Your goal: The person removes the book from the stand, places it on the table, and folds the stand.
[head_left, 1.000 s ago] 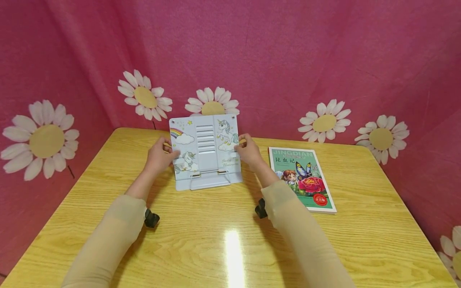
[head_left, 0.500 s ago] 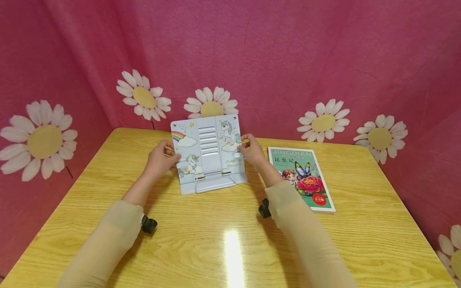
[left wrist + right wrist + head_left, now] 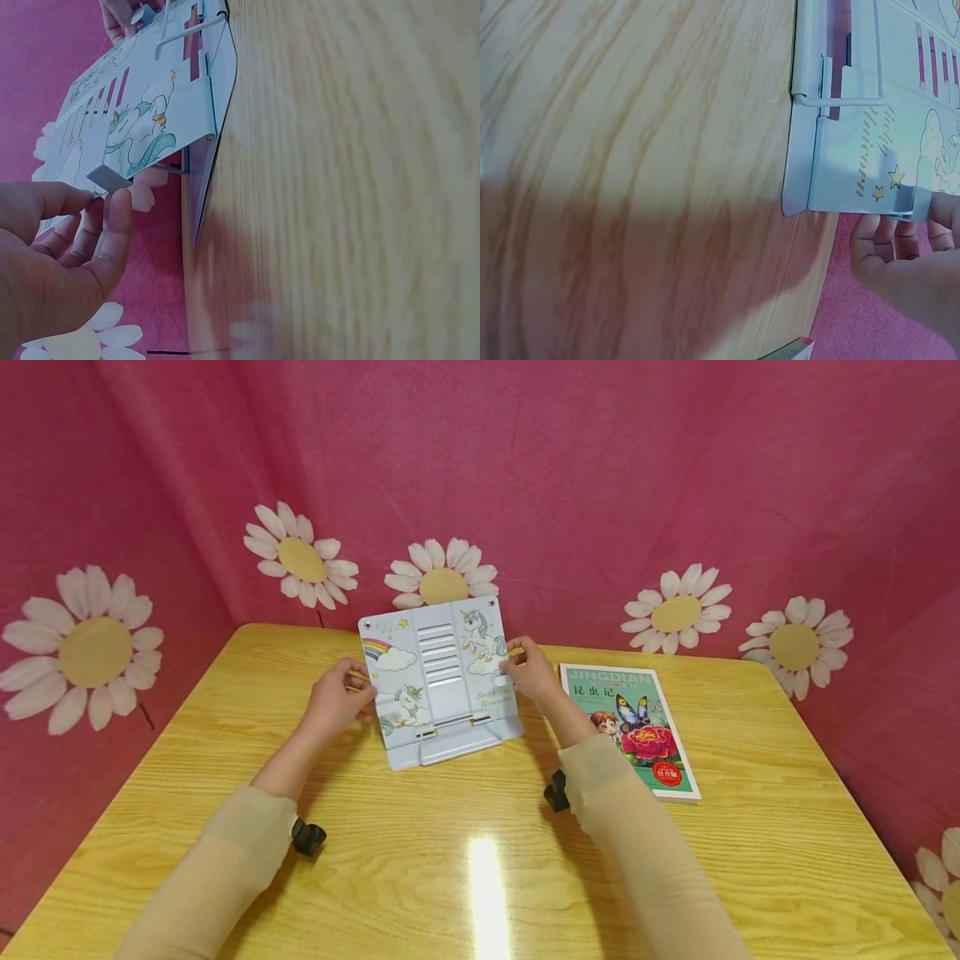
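Observation:
A pale metal book stand [image 3: 444, 697] with unicorn, rainbow and cloud prints leans back on the table, turned slightly askew. Slots run down its middle, and a wire page holder [image 3: 459, 745] spans its bottom ledge. My left hand [image 3: 339, 695] pinches the stand's left edge, by a small folded side clip [image 3: 109, 178]. On the opposite edge my right hand [image 3: 531, 668] grips the panel, its fingers curling behind, as the right wrist view shows. Behind the panel, part of a support [image 3: 174, 169] shows in the left wrist view.
To the right of the stand lies a green-covered book [image 3: 630, 735] with a butterfly and a red flower, partly covered by my right forearm. The wooden table [image 3: 405, 877] meets a pink daisy-print cloth [image 3: 570, 502] at its back and sides.
The book stand has shifted a little to the right and turned counterclockwise, its left side coming nearer to me. Both hands have stayed at its edges; the book has not moved.

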The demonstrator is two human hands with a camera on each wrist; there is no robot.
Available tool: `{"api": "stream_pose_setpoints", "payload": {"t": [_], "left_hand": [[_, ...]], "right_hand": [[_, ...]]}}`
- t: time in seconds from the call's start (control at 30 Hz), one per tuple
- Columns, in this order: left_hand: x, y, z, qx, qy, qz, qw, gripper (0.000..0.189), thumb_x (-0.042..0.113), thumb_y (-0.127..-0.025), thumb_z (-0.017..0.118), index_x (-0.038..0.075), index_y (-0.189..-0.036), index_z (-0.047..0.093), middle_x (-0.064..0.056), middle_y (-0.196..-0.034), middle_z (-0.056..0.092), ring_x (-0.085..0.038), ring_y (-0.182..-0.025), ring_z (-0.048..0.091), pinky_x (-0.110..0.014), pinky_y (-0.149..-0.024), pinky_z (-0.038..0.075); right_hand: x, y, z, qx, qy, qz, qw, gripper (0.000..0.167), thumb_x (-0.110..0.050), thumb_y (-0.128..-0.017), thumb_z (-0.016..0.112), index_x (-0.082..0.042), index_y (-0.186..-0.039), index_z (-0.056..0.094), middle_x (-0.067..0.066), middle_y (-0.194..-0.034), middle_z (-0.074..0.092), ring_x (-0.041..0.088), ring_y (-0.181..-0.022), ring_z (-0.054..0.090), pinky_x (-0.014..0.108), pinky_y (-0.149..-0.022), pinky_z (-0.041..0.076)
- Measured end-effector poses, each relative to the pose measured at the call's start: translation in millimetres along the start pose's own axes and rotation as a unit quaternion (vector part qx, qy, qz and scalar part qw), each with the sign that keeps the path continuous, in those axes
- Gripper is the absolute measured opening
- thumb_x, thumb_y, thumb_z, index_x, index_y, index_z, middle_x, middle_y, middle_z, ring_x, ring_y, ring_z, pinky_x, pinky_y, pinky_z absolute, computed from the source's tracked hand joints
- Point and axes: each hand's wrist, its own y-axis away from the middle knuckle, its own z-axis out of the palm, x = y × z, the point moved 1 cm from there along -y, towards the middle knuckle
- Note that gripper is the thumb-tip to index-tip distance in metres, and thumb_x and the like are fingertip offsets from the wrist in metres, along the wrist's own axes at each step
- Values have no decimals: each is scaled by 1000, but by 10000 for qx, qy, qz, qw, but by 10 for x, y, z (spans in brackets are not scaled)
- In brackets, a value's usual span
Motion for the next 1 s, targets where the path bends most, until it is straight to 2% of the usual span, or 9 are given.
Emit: {"api": "stream_pose_setpoints", "payload": {"t": [0.23, 0.43, 0.77, 1.0], "left_hand": [[13, 60, 35, -68, 68, -53, 9999, 27, 6, -92, 58, 0, -115, 46, -18, -101, 55, -24, -76, 60, -42, -67, 58], [35, 106, 70, -40, 52, 5, 10000, 26, 6, -91, 59, 0, -114, 47, -19, -98, 56, -28, -74, 62, -42, -66, 58], [56, 190, 141, -146, 292, -38, 9995, 25, 5, -90, 60, 0, -111, 47, -18, -95, 58, -33, -77, 64, -42, -66, 58], [63, 241, 205, -154, 451, 78, 9988, 23, 4, -89, 62, -1, -106, 47, -18, -91, 60, -24, -69, 64, -41, -62, 58]], "right_hand": [[-3, 0, -41, -61, 63, 16, 10000, 27, -12, -93, 58, -10, -118, 47, 9, -98, 48, 18, -77, 45, 29, -65, 44], [-21, 8, -73, -102, 164, 45, 9998, 27, -13, -94, 57, -11, -118, 47, 10, -101, 49, 19, -77, 45, 28, -63, 42], [-6, -22, -107, -61, 348, 44, 9994, 27, -13, -93, 59, -11, -118, 49, 10, -100, 50, 20, -80, 47, 25, -62, 41], [1, -42, -139, -11, 478, 32, 9988, 27, -12, -93, 58, -10, -118, 49, 11, -101, 51, 21, -82, 47, 25, -66, 41]]}}
